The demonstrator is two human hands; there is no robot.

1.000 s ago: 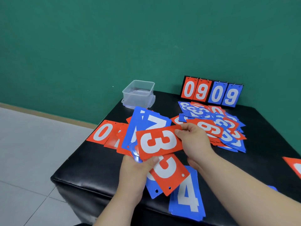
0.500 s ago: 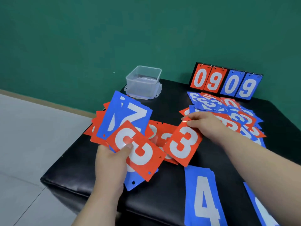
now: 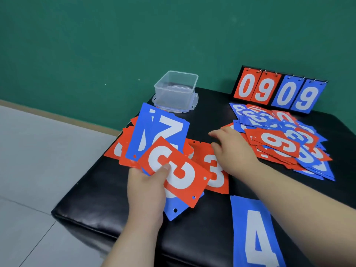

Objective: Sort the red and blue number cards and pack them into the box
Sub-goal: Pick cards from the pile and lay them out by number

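left hand (image 3: 148,193) is clamped on a fan of cards (image 3: 128,149): thumb pressed on the top red 3 (image 3: 174,171), blue 7 (image 3: 161,130) spread behind it, more red edges under that. right hand (image 3: 234,151) is palm down, fingers out straight and pointing left, gripping nothing I can see. It sits over the far end of a loose red 3 (image 3: 216,175) lying flat on the surface (image 3: 100,201); can't tell if the fingertips touch the card or hover just above it. Key relation: that loose card lies between the two hands, partly under the right one, long axis running roughly away from the person, punched holes at the far end. So the right hand is nearer, and the left is occupied anyway. The unsorted mixed pile (image 3: 285,145) is just right of the right hand, in front of the scoreboard stand (image 3: 279,89). The box (image 3: 176,91) is open at the back of the surface, beyond the fan, well apart from both hands, with no cards visible in it, so by my read packing hasn't begun. A blue 4 (image 3: 256,237) lies alone at the near edge. Likely next: the right hand reaches right into the pile, or slides the loose 3 toward the fan.
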